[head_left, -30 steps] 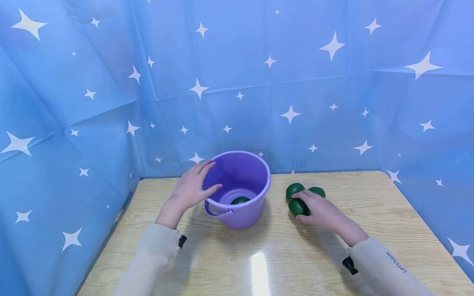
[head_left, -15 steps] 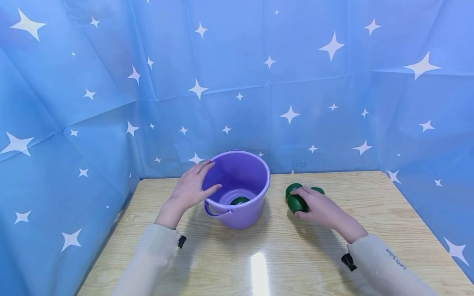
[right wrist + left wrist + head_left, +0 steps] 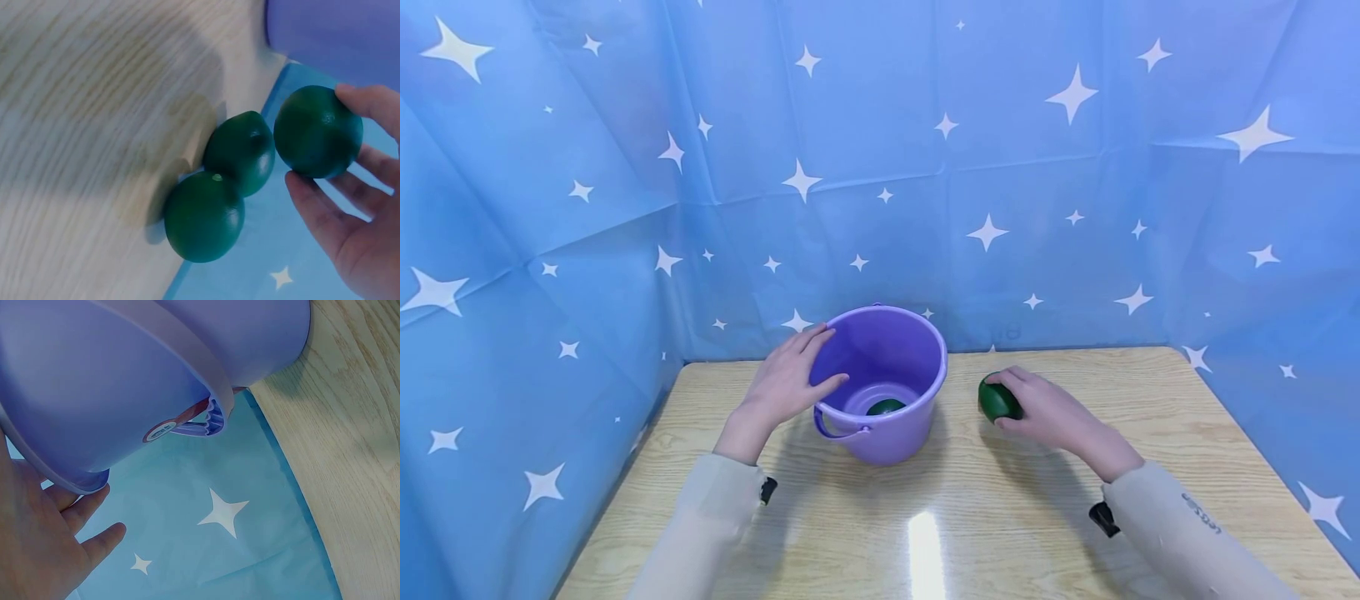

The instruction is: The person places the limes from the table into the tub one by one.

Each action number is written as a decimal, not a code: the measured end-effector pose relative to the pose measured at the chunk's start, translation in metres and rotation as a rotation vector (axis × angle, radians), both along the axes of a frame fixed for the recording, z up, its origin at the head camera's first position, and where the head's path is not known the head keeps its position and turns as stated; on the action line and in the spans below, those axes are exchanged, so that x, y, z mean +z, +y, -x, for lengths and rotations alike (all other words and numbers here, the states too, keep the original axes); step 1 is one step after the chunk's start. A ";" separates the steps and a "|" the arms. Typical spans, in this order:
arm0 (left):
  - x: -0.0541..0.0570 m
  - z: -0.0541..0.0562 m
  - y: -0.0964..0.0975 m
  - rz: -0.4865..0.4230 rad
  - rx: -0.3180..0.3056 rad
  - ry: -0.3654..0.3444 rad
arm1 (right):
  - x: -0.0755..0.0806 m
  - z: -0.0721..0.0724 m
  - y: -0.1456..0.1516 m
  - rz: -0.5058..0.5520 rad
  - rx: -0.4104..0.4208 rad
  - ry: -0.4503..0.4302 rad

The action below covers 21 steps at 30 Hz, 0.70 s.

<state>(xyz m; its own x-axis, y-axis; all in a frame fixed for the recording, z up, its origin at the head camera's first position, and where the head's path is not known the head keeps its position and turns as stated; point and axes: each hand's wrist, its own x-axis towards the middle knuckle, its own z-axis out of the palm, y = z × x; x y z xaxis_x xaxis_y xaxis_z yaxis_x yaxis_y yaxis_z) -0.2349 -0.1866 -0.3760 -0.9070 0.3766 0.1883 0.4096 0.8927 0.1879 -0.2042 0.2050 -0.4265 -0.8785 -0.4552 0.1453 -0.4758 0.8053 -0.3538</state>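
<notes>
My right hand [image 3: 1052, 417] pinches a green lime [image 3: 317, 132] between thumb and fingertips, just above the table. Two more limes, one pointed [image 3: 240, 153] and one rounder [image 3: 204, 219], touch each other on the wood in the right wrist view. In the head view they are hidden behind the held lime and the hand. A purple bucket [image 3: 891, 446] stands upright left of them, with one lime [image 3: 886, 407] on its bottom. My left hand [image 3: 784, 379] rests at the bucket's left rim, fingers fairly straight and thumb over the opening.
The bucket's handle [image 3: 837, 432] hangs down at its near left side. A light wooden table [image 3: 970, 525] carries everything. Blue cloth [image 3: 880, 233] with white stars hangs right behind the table's far edge and along both sides.
My right hand has lifted one lime slightly up and away from me. The other two limes have dropped out of sight in the head view. The left hand and bucket stay put.
</notes>
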 end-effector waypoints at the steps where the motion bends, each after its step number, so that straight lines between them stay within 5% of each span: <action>1: 0.000 0.000 0.000 0.000 0.001 -0.001 | 0.001 0.000 -0.001 0.000 0.000 -0.001; 21: 0.001 0.000 0.000 0.001 0.003 -0.010 | 0.029 0.011 -0.006 -0.029 0.018 0.052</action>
